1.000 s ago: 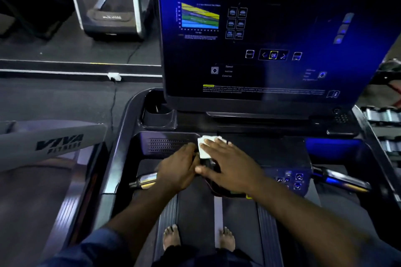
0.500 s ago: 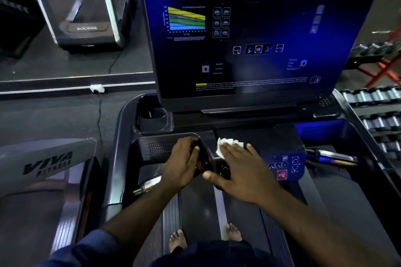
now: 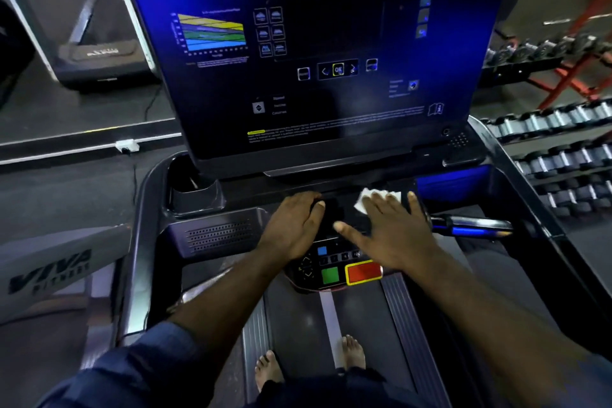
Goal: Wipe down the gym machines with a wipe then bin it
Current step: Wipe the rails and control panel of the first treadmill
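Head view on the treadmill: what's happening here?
A person stands barefoot on a treadmill, facing its screen. The right hand presses a white wipe flat on the dark console just below the screen, fingers spread. The left hand rests on the console beside it. Wiping is under way; nothing has been binned yet.

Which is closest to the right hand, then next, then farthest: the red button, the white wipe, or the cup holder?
1. White wipe, pressed under the right hand.
2. Red button, just below the hand, near the wrist.
3. Cup holder, far left corner of the console.
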Available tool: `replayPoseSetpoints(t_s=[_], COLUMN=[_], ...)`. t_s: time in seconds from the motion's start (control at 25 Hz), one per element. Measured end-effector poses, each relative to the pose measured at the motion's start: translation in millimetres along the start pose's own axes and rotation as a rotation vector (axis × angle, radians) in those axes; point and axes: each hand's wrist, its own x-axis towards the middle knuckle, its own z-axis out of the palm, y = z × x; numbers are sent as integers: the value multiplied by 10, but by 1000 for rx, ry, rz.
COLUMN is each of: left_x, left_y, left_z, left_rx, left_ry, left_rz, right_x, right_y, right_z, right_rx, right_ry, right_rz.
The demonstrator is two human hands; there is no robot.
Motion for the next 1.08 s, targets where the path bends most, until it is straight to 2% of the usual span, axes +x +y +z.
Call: replayPoseSetpoints(t_s=[0.08, 0.16, 0.2, 0.32, 0.4, 0.48, 0.68, 0.8, 0.84, 0.92, 1.0, 1.08], left_x=[38, 101, 145, 285, 287, 276, 259, 289, 298, 301, 298, 305], left_y=[33, 3, 1, 188, 333, 397, 429, 412, 398, 403, 409, 408], left_z=[69, 107, 120, 221, 318, 357, 352, 392, 396, 398, 405, 405], left_rx=[39, 100, 125, 157, 327, 458, 488, 520, 526, 529, 544, 549], left_ry=[40, -5, -37, -139, -183, -186, -183, -185, -179, -175, -170, -167], left_rz=[-11, 11, 15, 12, 94, 172, 140, 115, 108, 91, 84, 78], right_x=[189, 248, 229, -18, -270, -262, 264, 38, -111, -354, -251, 79], right_y=[-238, -311, -224, 341, 613, 716, 837, 998, 989, 942, 961, 1023], right_z=[42, 29, -7, -2, 30, 54, 28, 95, 123, 191, 198, 120], right_rx=[14, 7, 2, -83, -129, -80, 169, 355, 366, 243, 183, 259], right_ry=[-37, -65, -60, 91, 177, 128, 113, 88, 87, 106, 129, 107], right_rz=[-192, -364, -392, -269, -117, -58, -96, -75, -93, -162, -215, -187])
